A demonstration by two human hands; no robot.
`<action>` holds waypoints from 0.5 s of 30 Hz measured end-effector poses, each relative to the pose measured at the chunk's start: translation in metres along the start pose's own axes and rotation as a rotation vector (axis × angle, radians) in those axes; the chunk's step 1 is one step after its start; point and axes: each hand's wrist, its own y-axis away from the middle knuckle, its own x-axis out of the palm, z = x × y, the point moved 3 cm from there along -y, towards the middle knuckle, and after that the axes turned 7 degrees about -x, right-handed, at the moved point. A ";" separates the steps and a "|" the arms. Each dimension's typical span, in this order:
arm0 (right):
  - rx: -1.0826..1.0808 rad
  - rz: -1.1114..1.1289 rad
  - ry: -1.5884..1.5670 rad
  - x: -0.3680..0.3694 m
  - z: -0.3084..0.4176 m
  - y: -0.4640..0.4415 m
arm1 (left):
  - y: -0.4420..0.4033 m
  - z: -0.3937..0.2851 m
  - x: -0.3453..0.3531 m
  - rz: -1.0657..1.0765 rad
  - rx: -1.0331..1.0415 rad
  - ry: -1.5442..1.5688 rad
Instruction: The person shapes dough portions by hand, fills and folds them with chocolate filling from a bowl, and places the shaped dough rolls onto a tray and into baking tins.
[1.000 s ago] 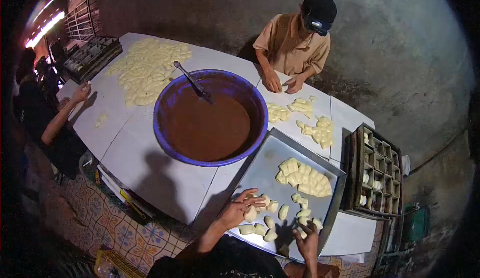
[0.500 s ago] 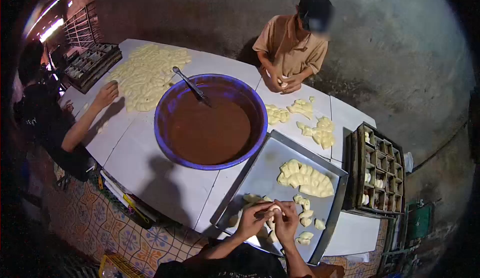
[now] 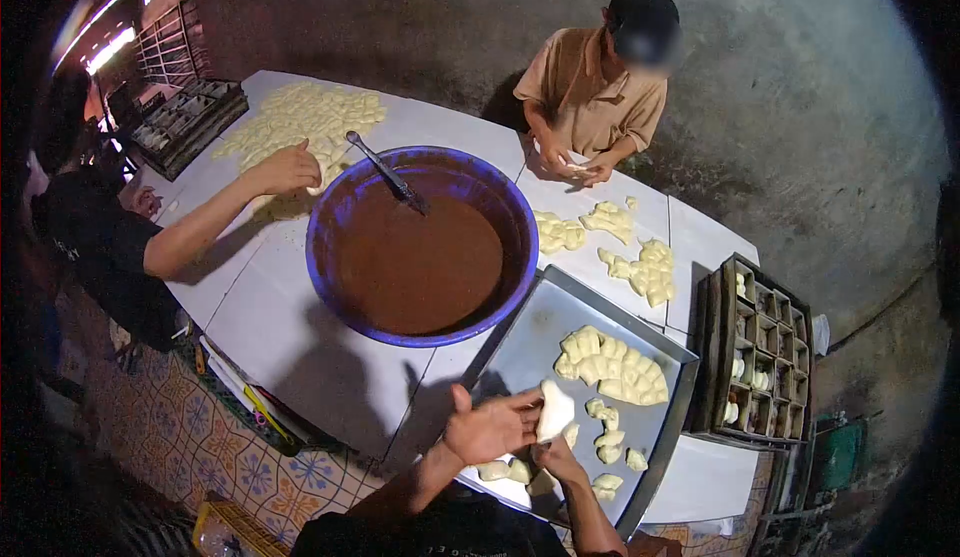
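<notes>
A flattened, pale piece of dough is held up over the metal tray. My left hand is palm up with its thumb spread and its fingers stretched out, the fingertips against the dough's left side. Below the dough, my right hand is closed at its lower end; its fingertips are partly hidden. On the tray lie a large cluster of dough pieces and several smaller lumps to the right of my hands. More dough lumps lie beneath my hands, partly covered.
A blue basin of brown filling holds a long-handled utensil. A wooden compartment crate stands right of the tray. Across the white table, one person handles dough; another person's arm reaches over a dough spread.
My hands have moved apart from a close pinch; my left hand has opened, and the dough now shows flattened. The person on the left has reached further right across the dough.
</notes>
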 end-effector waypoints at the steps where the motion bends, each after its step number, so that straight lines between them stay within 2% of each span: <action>1: -0.066 -0.020 -0.034 -0.011 -0.027 0.007 | -0.004 -0.022 -0.015 0.081 -0.016 -0.117; 2: -0.132 -0.037 -0.066 -0.001 -0.020 0.003 | -0.008 -0.052 -0.020 0.088 -0.031 -0.202; 3: -0.131 -0.074 -0.046 0.013 0.006 -0.003 | -0.011 -0.082 -0.053 -0.266 0.101 -0.319; 4: -0.129 -0.101 -0.073 0.012 0.003 -0.003 | -0.013 -0.126 -0.066 -0.648 0.294 -0.771; 5: -0.148 -0.128 -0.048 0.012 0.002 -0.003 | -0.023 -0.159 -0.024 -0.968 0.281 -1.287; 6: -0.167 -0.153 -0.027 0.011 0.001 -0.003 | -0.028 -0.177 -0.015 -1.245 0.250 -1.631; 8: -0.140 -0.173 -0.018 0.008 -0.009 -0.001 | -0.024 -0.203 -0.103 -1.269 0.151 -2.150; 10: -0.165 -0.163 0.030 0.007 -0.010 -0.004 | -0.023 -0.212 -0.079 -0.984 -0.889 -1.685; 11: -0.153 -0.147 0.009 0.010 -0.005 -0.004 | -0.028 -0.203 -0.046 -1.158 -0.766 -1.742; 12: -0.131 -0.138 -0.017 0.013 -0.004 -0.002 | -0.028 -0.190 -0.024 -1.143 -0.786 -1.742; 13: -0.094 -0.193 0.007 0.011 -0.015 0.003 | -0.027 -0.176 -0.011 -1.198 -0.716 -1.886; 14: -0.069 -0.221 0.040 0.007 -0.021 -0.002 | -0.026 -0.170 -0.003 -1.267 -0.604 -2.033; 15: -0.138 -0.242 0.004 0.011 -0.013 -0.005 | -0.020 -0.159 -0.013 -1.450 -0.400 -2.121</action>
